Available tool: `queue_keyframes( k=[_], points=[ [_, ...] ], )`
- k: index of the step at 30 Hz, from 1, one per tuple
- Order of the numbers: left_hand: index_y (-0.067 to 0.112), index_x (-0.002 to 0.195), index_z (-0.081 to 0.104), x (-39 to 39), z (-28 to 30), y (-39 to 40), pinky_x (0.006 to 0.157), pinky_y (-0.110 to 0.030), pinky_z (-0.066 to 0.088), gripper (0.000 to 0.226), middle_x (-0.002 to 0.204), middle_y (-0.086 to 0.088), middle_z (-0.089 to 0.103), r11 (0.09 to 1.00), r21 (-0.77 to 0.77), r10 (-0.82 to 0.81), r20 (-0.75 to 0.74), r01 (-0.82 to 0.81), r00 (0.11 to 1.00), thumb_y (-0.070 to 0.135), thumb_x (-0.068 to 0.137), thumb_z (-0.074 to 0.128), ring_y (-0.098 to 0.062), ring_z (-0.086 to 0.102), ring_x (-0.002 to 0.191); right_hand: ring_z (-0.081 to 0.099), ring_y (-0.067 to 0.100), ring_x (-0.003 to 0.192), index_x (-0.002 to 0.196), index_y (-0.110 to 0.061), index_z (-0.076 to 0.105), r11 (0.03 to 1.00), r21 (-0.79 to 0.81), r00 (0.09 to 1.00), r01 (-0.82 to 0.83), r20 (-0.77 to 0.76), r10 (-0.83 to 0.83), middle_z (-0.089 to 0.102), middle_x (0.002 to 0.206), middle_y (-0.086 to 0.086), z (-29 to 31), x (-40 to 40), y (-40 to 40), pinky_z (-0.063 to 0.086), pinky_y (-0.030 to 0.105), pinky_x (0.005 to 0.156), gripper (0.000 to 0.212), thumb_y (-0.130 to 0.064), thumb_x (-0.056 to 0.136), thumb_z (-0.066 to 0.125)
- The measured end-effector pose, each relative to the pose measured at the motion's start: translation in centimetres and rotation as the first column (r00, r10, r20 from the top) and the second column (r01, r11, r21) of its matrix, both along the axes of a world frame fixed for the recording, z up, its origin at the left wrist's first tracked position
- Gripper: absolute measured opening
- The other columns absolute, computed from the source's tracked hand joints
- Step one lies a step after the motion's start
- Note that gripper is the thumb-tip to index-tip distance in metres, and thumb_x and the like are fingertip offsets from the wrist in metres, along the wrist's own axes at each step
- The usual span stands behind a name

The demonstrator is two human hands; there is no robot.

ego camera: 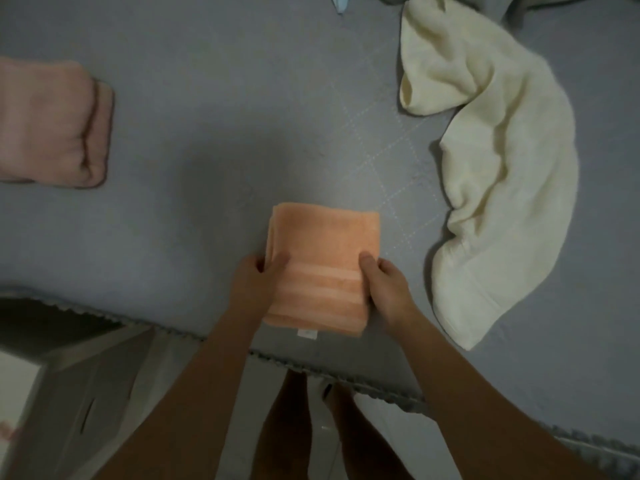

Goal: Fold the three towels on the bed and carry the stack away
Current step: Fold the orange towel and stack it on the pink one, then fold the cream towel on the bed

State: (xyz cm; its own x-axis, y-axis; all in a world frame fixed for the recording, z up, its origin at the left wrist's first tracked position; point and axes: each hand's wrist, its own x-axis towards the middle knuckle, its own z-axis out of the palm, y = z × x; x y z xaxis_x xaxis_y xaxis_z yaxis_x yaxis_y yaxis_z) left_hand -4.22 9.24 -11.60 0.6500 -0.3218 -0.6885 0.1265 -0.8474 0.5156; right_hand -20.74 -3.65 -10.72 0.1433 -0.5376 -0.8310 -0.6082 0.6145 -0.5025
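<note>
A small orange towel, folded into a neat rectangle, lies near the front edge of the grey bed. My left hand grips its left side, thumb on top. My right hand grips its right side the same way. A white label sticks out at the towel's near edge. A folded pink towel rests at the far left of the bed. A cream towel lies unfolded and crumpled on the right.
The bed's scalloped front edge runs across below the orange towel. Pale floor and my bare legs show beneath it. A bit of light blue cloth and grey fabric lie at the top edge.
</note>
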Motion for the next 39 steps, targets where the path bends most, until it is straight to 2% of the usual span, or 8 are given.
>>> queue_keyframes(
  k=[10, 15, 20, 23, 26, 29, 32, 39],
  points=[
    [0.012, 0.124, 0.064, 4.0, 6.2, 3.8, 0.074, -0.035, 0.059, 0.037, 0.114, -0.012, 0.074, 0.876, -0.076, 0.319, -0.649, -0.476, 0.691, 0.034, 0.096, 0.056, -0.027, 0.071, 0.103, 0.067, 0.025, 0.097, 0.116, -0.019, 0.059, 0.996, 0.001, 0.995, -0.087, 0.049, 0.086, 0.068, 0.109, 0.005, 6.8, 4.8, 2.5, 0.053, 0.052, 0.090, 0.033, -0.043, 0.092, 0.058],
    [0.019, 0.136, 0.054, 16.8, 10.7, 6.4, 0.099, -0.034, 0.044, 0.043, 0.131, 0.002, 0.060, 0.894, -0.171, 0.346, -0.326, -0.415, 0.880, 0.039, 0.098, 0.051, -0.018, 0.059, 0.112, 0.065, 0.018, 0.096, 0.115, -0.020, 0.057, 0.979, -0.071, 0.965, -0.191, 0.170, 0.201, 0.067, 0.109, 0.001, 10.5, 19.1, 4.0, 0.053, 0.045, 0.088, 0.026, -0.030, 0.091, 0.059],
    [0.047, 0.114, 0.050, 33.6, 14.7, 9.7, 0.082, -0.013, 0.040, 0.019, 0.096, 0.031, 0.055, 0.938, -0.265, 0.242, 0.042, -0.223, 0.969, 0.050, 0.095, 0.048, 0.004, 0.055, 0.094, 0.066, 0.010, 0.090, 0.101, -0.034, 0.055, 0.964, -0.162, 0.917, -0.209, 0.311, 0.251, 0.066, 0.103, -0.008, 13.3, 36.4, 7.9, 0.055, 0.032, 0.074, 0.019, -0.036, 0.083, 0.059],
    [0.031, 0.098, 0.059, 42.0, 14.7, 9.9, 0.060, -0.011, 0.044, 0.010, 0.086, 0.013, 0.062, 0.926, -0.325, 0.258, 0.178, -0.190, 0.950, 0.039, 0.093, 0.057, -0.005, 0.056, 0.075, 0.065, 0.012, 0.093, 0.099, -0.036, 0.053, 0.954, -0.211, 0.918, -0.212, 0.293, 0.269, 0.065, 0.100, -0.011, 12.0, 44.2, 9.0, 0.053, 0.033, 0.077, 0.027, -0.051, 0.077, 0.055],
    [0.009, 0.139, 0.046, 47.0, 12.3, 9.7, 0.094, -0.043, 0.050, 0.058, 0.129, -0.019, 0.059, 0.972, -0.199, 0.164, 0.187, -0.126, 0.969, 0.024, 0.088, 0.069, -0.033, 0.059, 0.113, 0.062, 0.023, 0.100, 0.115, -0.022, 0.057, 0.899, -0.185, 0.898, -0.396, 0.125, 0.421, 0.065, 0.108, -0.002, 8.5, 48.2, 9.5, 0.043, 0.029, 0.079, 0.036, -0.047, 0.090, 0.053],
    [0.013, 0.146, 0.040, 47.3, 10.3, 9.9, 0.105, -0.050, 0.038, 0.082, 0.144, -0.023, 0.042, 0.974, 0.162, -0.217, 0.474, 0.158, 0.853, 0.021, 0.074, 0.079, -0.041, 0.043, 0.128, 0.063, 0.024, 0.098, 0.117, -0.017, 0.060, 0.850, -0.142, 0.858, -0.507, 0.008, 0.513, 0.066, 0.105, 0.003, 5.9, 47.5, 9.9, 0.042, 0.026, 0.077, 0.037, -0.041, 0.090, 0.054],
    [0.019, 0.121, 0.065, 44.5, 9.2, 9.2, 0.092, -0.049, 0.046, 0.055, 0.123, -0.014, 0.058, 0.840, 0.150, -0.501, 0.582, 0.522, 0.640, 0.017, 0.067, 0.067, -0.041, 0.056, 0.108, 0.066, 0.018, 0.086, 0.099, -0.025, 0.063, 0.826, -0.119, 0.832, -0.551, 0.002, 0.555, 0.068, 0.092, -0.002, 4.8, 43.1, 10.0, 0.047, 0.025, 0.070, 0.017, -0.037, 0.089, 0.055],
    [0.003, 0.102, 0.062, 41.7, 7.9, 5.2, 0.081, -0.053, 0.051, 0.029, 0.102, -0.026, 0.064, 0.928, 0.127, -0.369, 0.415, 0.349, 0.831, 0.018, 0.079, 0.051, -0.045, 0.061, 0.090, 0.066, 0.022, 0.092, 0.104, -0.016, 0.066, 0.886, -0.222, 0.880, -0.407, -0.354, 0.316, 0.068, 0.094, 0.002, 4.4, 23.4, 3.3, 0.048, 0.027, 0.077, 0.016, -0.022, 0.093, 0.056]
  ],
)
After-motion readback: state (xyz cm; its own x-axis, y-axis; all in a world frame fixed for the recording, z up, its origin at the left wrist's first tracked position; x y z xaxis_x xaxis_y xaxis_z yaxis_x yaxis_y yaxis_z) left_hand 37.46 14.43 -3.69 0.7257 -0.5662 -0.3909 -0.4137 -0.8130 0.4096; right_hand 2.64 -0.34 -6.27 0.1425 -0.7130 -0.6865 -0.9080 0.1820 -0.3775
